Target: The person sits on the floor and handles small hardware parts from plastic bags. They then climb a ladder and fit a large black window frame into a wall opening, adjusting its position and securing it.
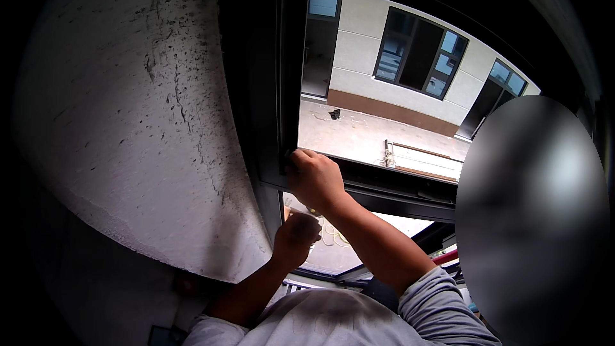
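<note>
On your left, the pitted pale wall (128, 122) ran close beside the dark window frame (403, 187), so an outward swing of your left arm risked a scraped elbow. The frame stood before you, its crossbar between an upper and a lower opening. At the upper opening's lower left corner, your right hand (317, 176) touched it with bent fingers; whether they gripped anything could not be told. A slip there might have jammed your knuckles. Your left hand (297, 238) was curled lower down, its contents hidden; anything loosely held could have dropped. Faint marks on your grey shirt (333, 311) were unreadable.
</note>
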`<action>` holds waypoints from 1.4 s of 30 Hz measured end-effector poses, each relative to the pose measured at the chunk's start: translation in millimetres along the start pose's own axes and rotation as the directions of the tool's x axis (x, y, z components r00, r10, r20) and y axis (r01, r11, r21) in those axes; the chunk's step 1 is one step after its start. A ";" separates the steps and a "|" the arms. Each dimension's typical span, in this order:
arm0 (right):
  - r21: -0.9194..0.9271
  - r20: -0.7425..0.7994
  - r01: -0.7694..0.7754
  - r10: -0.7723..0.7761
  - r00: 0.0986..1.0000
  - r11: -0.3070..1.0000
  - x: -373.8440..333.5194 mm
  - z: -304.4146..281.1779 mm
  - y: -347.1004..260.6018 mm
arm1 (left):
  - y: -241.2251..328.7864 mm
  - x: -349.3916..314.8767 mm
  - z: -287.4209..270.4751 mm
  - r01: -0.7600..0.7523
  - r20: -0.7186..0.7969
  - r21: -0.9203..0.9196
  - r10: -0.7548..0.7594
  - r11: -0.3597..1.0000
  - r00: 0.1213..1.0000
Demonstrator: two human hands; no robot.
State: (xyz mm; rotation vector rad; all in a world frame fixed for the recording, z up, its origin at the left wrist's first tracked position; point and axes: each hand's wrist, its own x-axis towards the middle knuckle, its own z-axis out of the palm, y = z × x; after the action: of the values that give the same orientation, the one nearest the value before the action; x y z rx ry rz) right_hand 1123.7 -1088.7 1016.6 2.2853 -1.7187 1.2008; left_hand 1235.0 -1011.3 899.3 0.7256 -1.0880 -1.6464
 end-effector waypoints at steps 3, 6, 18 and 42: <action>-0.068 0.018 -0.027 0.028 0.999 0.997 -0.7 1.8 1.2 | -29.7 8.1 -18.2 -0.245 0.152 0.335 0.205 0.910 0.967; -0.113 0.094 -0.059 0.070 0.993 0.992 2.1 0.8 -0.2 | -20.6 2.8 -13.3 -0.007 0.095 0.081 0.000 0.997 0.995; 0.113 -0.187 0.098 -0.075 0.979 0.989 -16.4 1.8 1.8 | -9.7 -2.9 -21.2 0.026 0.087 0.245 -0.048 0.969 0.995; -0.076 -0.690 -0.837 0.577 0.436 0.542 -293.6 -380.0 248.4 | 61.6 57.8 60.3 -0.723 0.495 0.678 0.645 0.133 0.583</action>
State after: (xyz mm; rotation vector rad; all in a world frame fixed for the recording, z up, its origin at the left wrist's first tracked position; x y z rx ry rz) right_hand 683.5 -775.0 1009.3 0.6860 -2.3985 1.2453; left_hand 1189.6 -1053.4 982.6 0.5496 -1.9598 -0.1999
